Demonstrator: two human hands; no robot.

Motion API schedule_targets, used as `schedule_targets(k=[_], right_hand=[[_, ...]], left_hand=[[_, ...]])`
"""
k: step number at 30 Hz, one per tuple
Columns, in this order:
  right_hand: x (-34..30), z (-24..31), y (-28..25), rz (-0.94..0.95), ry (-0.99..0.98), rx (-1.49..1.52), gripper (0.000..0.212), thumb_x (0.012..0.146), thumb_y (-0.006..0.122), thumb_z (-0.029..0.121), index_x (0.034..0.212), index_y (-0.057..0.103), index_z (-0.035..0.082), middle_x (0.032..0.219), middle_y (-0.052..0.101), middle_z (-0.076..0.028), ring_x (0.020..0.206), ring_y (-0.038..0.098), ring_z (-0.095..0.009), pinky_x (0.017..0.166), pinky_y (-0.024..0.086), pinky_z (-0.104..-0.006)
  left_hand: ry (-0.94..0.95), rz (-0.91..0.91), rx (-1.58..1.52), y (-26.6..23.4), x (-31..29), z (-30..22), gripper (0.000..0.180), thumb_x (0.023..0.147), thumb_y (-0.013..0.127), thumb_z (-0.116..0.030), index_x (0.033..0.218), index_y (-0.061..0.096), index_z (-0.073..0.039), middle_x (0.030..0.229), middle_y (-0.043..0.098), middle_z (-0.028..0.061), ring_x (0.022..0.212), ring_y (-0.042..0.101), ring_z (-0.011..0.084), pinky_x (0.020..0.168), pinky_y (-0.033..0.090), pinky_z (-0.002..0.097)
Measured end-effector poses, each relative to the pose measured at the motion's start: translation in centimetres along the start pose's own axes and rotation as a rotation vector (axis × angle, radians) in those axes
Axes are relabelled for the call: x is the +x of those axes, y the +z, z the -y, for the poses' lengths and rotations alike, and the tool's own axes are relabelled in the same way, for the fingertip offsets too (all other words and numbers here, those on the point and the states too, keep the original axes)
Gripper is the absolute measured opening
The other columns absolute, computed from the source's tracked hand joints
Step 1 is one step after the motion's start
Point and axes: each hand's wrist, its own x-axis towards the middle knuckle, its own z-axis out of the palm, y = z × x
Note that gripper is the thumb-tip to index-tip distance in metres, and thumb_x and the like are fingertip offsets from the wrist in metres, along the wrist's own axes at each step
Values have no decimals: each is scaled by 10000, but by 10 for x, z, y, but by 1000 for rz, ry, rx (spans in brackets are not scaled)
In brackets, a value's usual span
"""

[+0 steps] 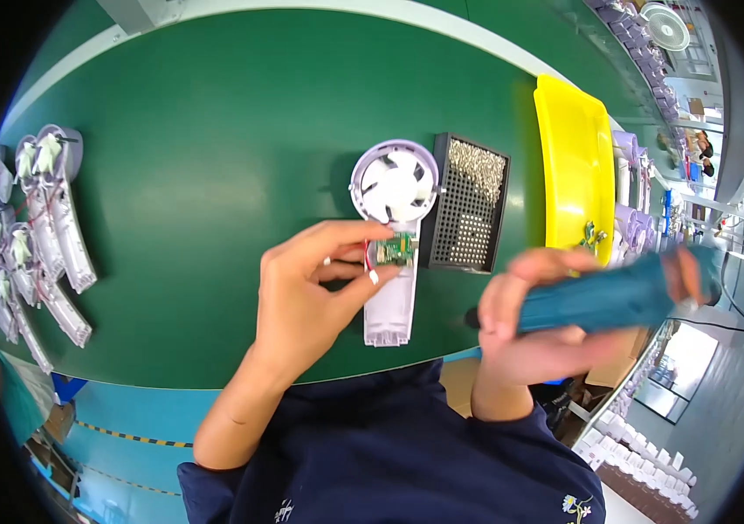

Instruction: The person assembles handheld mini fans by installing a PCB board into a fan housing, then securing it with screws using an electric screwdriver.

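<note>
A handheld fan housing (388, 314) in pale lilac lies on the green table in front of me, its round head with white blades pointing away and its handle towards me. My left hand (302, 279) pinches a small green circuit board (396, 250) between thumb and forefinger, at the upper part of the handle. Red wire and a white connector show beside the board. Whether the board rests in the handle I cannot tell. Right of the fan, my right hand (512, 319) grips a teal electric screwdriver (599, 295), smeared by motion, its dark tip towards the left.
Beside the fan head stands a black perforated screw tray (468, 218) holding many small screws. A yellow bin (555, 166) with several green boards at its near end sits farther right. Several fan housings with wires (66, 231) lie along the left edge. A black cable (730, 329) runs at the right.
</note>
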Motion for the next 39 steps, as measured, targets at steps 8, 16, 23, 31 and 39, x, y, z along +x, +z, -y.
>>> schedule_targets(k=[8,16,23,31,39], right_hand=[[-24,-14,7,-86,711,-270,478,872,731,12,1289,502,-36,1061,701,-154,554,548,-42,450,415,-188],[-25,-26,1,-48,681,-105,457,889,716,17,1289,504,-47,1049,689,-145,539,540,-61,445,429,-209],[-24,-28,-1,-50,690,-94,392,897,708,23,1236,524,-43,1021,679,-130,533,537,-68,446,434,-218],[-6,-23,-1,13,648,-160,291,916,695,54,1148,539,-27,766,608,-45,491,496,-56,429,403,-225],[123,-15,-50,-1,633,-60,254,929,680,161,1099,512,77,593,470,39,444,430,-65,420,363,-233]], left_hand=[[156,-32,15,2,-8,5,357,760,777,104,1100,689,39,1036,721,116,930,717,171,786,609,286],[195,-39,23,0,-7,10,348,755,796,81,1086,696,37,983,730,113,871,717,150,735,614,274],[210,-57,24,1,-5,12,343,760,794,79,1086,690,45,972,725,110,864,714,141,725,622,275],[143,-58,-3,8,5,1,337,766,797,61,1084,686,44,958,721,115,858,711,135,711,619,266],[382,102,219,59,158,-29,297,764,809,-31,1033,698,31,890,715,81,788,662,116,723,544,256]])
